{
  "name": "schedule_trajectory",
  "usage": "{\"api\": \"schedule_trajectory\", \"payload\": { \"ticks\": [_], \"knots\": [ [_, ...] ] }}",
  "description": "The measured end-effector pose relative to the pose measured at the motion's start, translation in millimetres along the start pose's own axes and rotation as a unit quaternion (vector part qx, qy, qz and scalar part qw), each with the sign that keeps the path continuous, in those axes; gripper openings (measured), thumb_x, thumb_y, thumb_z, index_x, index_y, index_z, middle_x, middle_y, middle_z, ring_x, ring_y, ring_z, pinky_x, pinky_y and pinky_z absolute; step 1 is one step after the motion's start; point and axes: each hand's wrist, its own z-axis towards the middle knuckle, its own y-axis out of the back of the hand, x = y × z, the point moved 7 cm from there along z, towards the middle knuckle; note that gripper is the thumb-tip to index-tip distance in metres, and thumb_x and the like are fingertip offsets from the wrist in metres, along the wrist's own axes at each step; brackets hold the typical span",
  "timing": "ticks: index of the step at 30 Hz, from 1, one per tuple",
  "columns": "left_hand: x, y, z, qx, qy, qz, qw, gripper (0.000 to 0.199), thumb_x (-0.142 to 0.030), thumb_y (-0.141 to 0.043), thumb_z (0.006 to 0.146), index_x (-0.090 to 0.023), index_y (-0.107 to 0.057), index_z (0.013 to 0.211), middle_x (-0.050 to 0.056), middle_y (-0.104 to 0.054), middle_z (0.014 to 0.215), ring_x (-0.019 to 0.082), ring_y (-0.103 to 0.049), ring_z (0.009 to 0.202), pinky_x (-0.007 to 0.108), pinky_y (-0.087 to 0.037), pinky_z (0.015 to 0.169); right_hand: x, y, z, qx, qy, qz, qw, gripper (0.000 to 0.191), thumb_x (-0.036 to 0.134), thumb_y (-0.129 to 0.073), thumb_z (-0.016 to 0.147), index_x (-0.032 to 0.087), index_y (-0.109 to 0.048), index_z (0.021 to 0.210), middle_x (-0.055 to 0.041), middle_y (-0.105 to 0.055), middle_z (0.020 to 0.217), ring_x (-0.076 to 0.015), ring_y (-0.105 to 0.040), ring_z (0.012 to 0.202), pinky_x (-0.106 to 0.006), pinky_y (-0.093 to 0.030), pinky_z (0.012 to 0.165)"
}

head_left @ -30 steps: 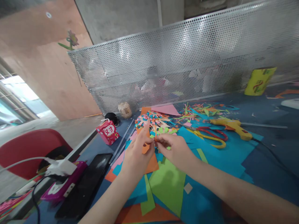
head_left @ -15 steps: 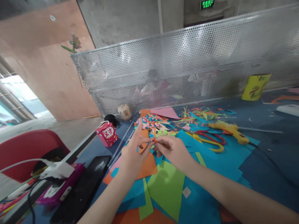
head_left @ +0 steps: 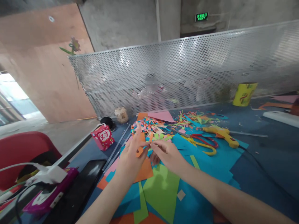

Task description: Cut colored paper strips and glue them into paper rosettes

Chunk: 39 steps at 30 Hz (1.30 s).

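My left hand [head_left: 132,155] is at the middle of the view, its index finger raised and its thumb and another finger pinching a small orange paper strip [head_left: 151,137]. The fingertips of my right hand [head_left: 167,154] close on the same strip from the right, touching those of my left. The strip stands roughly upright between them. Under my hands lie sheets of orange [head_left: 146,170], green [head_left: 163,186] and blue paper [head_left: 198,193]. Just beyond is a pile of small multicoloured paper pieces [head_left: 149,123].
Red and yellow scissors [head_left: 205,144] and a yellow glue gun [head_left: 224,133] lie at the right. A yellow roll [head_left: 245,94] stands behind. At the left are a pink box [head_left: 102,137], a black phone [head_left: 79,186] and a purple power strip [head_left: 50,194]. A person sits beyond the mesh screen [head_left: 112,74].
The view has shifted a little, so the table things appear further left. My hands remain together at the strip; the lower fingers of my right hand hang more extended.
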Motion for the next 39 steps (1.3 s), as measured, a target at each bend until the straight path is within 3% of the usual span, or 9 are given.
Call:
{"api": "schedule_trajectory", "payload": {
  "ticks": [4,13,20,24,27,31,36,39],
  "knots": [
    [-17.5,-1.6,-2.4,-0.004,-0.126,0.012,0.992,0.065,-0.012,-0.052,0.080,-0.024,-0.021,0.137,-0.001,-0.068,0.078,0.014,-0.062,0.076,0.023,-0.052,0.070,-10.1,4.6,2.0,-0.005,-0.087,0.036,0.996,0.038,0.050,-0.043,0.079,0.015,-0.054,0.069,0.0028,-0.055,0.041,-0.0084,-0.046,0.027,-0.018,-0.036,0.030],
    [-29.8,-9.9,-12.4,0.014,-0.208,0.091,0.974,0.068,-0.011,-0.047,0.083,-0.017,-0.011,0.140,0.003,-0.069,0.080,0.017,-0.061,0.078,0.028,-0.051,0.070,-12.9,7.6,3.4,-0.016,-0.124,0.069,0.990,0.027,0.031,-0.047,0.076,0.012,-0.062,0.064,0.0012,-0.056,0.035,-0.0073,-0.042,0.022,-0.017,-0.032,0.027],
    [-26.7,-5.5,-5.1,-0.016,-0.111,0.012,0.994,0.064,-0.014,-0.046,0.082,-0.019,-0.014,0.137,0.000,-0.066,0.071,0.016,-0.063,0.072,0.027,-0.052,0.068,-9.3,7.3,2.2,-0.017,-0.130,0.075,0.989,0.028,0.018,-0.039,0.072,0.014,-0.054,0.049,0.0012,-0.055,0.033,-0.0065,-0.039,0.020,-0.016,-0.030,0.025],
    [-18.0,-6.0,-3.5,-0.010,-0.054,-0.040,0.998,0.077,-0.016,-0.055,0.077,-0.020,-0.009,0.138,-0.004,-0.065,0.067,0.016,-0.063,0.072,0.027,-0.052,0.068,-6.7,12.0,2.6,-0.033,-0.121,0.090,0.988,0.024,0.016,-0.038,0.068,0.016,-0.050,0.047,0.0005,-0.057,0.034,-0.0060,-0.037,0.019,-0.016,-0.031,0.026],
    [-15.8,-3.7,-1.3,-0.013,-0.039,-0.052,0.998,0.081,-0.016,-0.057,0.075,-0.020,-0.006,0.139,-0.005,-0.065,0.064,0.015,-0.063,0.069,0.027,-0.051,0.067,-2.9,16.2,3.5,-0.040,-0.103,0.100,0.989,0.023,0.016,-0.038,0.066,0.016,-0.047,0.045,-0.0009,-0.058,0.036,-0.0060,-0.037,0.019,-0.016,-0.030,0.025],
    [-16.1,2.0,1.1,-0.043,-0.037,-0.045,0.997,0.073,-0.018,-0.059,0.075,-0.020,-0.019,0.136,-0.001,-0.068,0.073,0.017,-0.064,0.073,0.029,-0.051,0.068,0.6,17.0,3.2,-0.035,-0.095,0.099,0.990,0.025,0.017,-0.039,0.069,0.017,-0.046,0.045,-0.0013,-0.059,0.038,-0.0058,-0.037,0.020,-0.016,-0.031,0.026],
    [-8.9,-3.5,-2.3,-0.021,0.001,-0.063,0.998,0.086,-0.021,-0.061,0.076,-0.022,-0.004,0.140,-0.002,-0.069,0.073,0.018,-0.065,0.081,0.029,-0.052,0.070,-0.8,11.5,0.8,-0.016,-0.102,0.089,0.991,0.031,0.020,-0.040,0.075,0.016,-0.047,0.045,0.0001,-0.058,0.037,-0.0053,-0.037,0.019,-0.016,-0.031,0.025],
    [-6.9,-2.2,-2.9,-0.022,0.024,-0.062,0.998,0.071,-0.024,-0.059,0.077,-0.024,-0.020,0.137,-0.002,-0.067,0.071,0.019,-0.065,0.078,0.031,-0.053,0.067,1.0,10.1,0.5,-0.012,-0.072,0.062,0.995,0.034,0.024,-0.043,0.077,0.017,-0.048,0.044,0.0009,-0.058,0.038,-0.0040,-0.037,0.021,-0.014,-0.029,0.025]
  ]
}}
